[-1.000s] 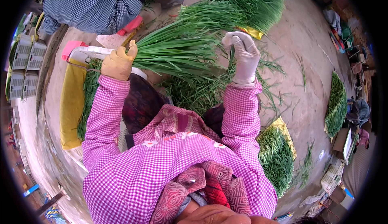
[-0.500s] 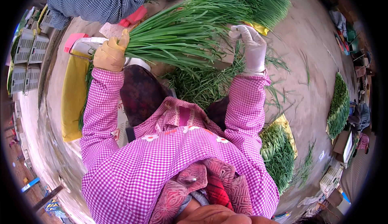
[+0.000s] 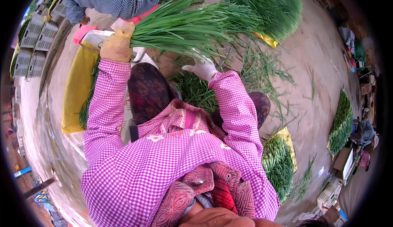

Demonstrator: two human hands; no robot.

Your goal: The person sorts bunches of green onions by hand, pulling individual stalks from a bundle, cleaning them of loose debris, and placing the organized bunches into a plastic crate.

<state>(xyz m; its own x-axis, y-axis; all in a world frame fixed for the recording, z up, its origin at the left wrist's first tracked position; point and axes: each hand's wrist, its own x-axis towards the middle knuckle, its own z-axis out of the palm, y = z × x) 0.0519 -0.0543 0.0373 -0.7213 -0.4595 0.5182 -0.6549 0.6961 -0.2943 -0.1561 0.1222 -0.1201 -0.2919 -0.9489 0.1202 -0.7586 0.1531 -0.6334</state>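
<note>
My left hand (image 3: 118, 43), in a tan-yellow glove, is closed round the base end of a bunch of garlic chives (image 3: 176, 27). The long flat green leaves fan out to the right from my fist. Under the middle of the bunch is my right hand (image 3: 202, 67), in a white glove, with thumb and fingers apart and nothing seen in it. Its fingertips are partly hidden by the hanging leaves. Loose green leaf scraps (image 3: 194, 92) lie in a heap below, between my knees.
A large pile of chives (image 3: 266, 8) lies far right on yellow sheeting. Another chive bundle (image 3: 278, 165) rests at my right, and one more (image 3: 342, 122) farther out. A yellow cloth-covered bundle (image 3: 75, 100) stands at my left. A person in a checked sleeve (image 3: 112, 0) works opposite.
My right hand has moved left and slightly down, from the leaf tips to under the bunch, and its fingers have spread. My left hand keeps hold of the chives.
</note>
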